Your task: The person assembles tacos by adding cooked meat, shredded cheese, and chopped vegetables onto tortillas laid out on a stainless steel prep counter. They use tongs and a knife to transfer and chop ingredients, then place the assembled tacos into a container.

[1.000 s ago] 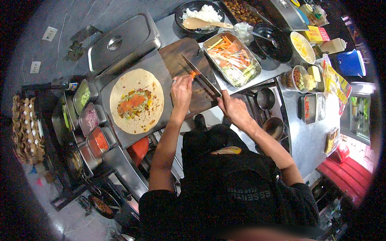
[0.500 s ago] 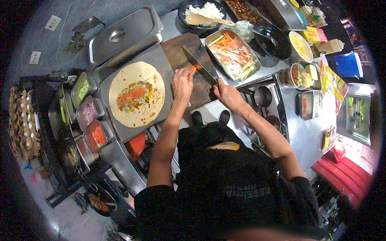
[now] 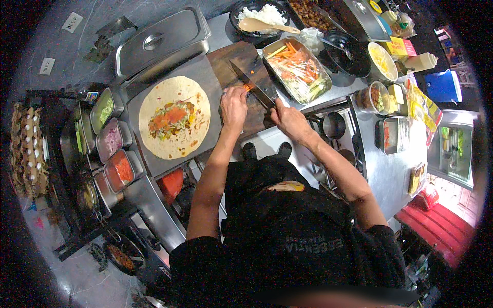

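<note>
My right hand (image 3: 291,123) is closed around the handle of a kitchen knife (image 3: 250,84). The blade slants across a dark wooden cutting board (image 3: 259,117), its tip pointing away to the left. Against the near side of the blade, my left hand (image 3: 234,107) pinches some orange carrot (image 3: 247,88) with curled fingers. Most of that carrot is hidden by the fingers. A small orange bit lies beyond the blade. Left of the board, a flat tortilla (image 3: 154,100) rests on a grey surface, topped with a strip of mixed filling (image 3: 172,117), orange in the middle.
Behind the board stands a tray of carrot and green vegetable sticks (image 3: 298,66) under clear wrap. A lidded steel pan (image 3: 159,43) sits far left. Containers of chopped vegetables (image 3: 110,138) line the left side. A bowl of rice with a wooden spoon (image 3: 257,24) is at the back.
The knife has shifted slightly against the carrot, and a small orange bit now shows beyond the blade. Both hands stay in nearly the same place. The whole view has tilted a little.
</note>
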{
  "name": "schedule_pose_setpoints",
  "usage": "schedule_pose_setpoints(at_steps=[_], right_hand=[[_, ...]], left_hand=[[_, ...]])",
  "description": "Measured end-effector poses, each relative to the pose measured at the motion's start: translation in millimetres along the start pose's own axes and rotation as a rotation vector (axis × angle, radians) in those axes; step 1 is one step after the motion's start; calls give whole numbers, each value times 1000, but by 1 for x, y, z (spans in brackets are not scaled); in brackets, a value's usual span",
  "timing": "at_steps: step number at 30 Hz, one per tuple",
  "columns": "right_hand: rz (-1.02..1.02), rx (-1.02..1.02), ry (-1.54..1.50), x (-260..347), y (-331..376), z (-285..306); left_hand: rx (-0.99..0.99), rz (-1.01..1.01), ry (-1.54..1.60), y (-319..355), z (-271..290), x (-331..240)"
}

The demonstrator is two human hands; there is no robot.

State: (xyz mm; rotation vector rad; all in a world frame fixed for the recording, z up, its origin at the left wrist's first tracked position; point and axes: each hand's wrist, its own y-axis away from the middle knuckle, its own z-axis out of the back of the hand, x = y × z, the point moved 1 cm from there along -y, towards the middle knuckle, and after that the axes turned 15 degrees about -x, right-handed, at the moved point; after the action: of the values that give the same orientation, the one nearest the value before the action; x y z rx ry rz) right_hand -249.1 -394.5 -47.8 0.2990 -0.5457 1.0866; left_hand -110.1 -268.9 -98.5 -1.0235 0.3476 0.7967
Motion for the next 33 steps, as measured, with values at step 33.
schedule_pose_setpoints(at_steps=[33], right_hand=[[-7,47,40,20,4,15]], left_hand=[[-31,81,-19,13,12,4]])
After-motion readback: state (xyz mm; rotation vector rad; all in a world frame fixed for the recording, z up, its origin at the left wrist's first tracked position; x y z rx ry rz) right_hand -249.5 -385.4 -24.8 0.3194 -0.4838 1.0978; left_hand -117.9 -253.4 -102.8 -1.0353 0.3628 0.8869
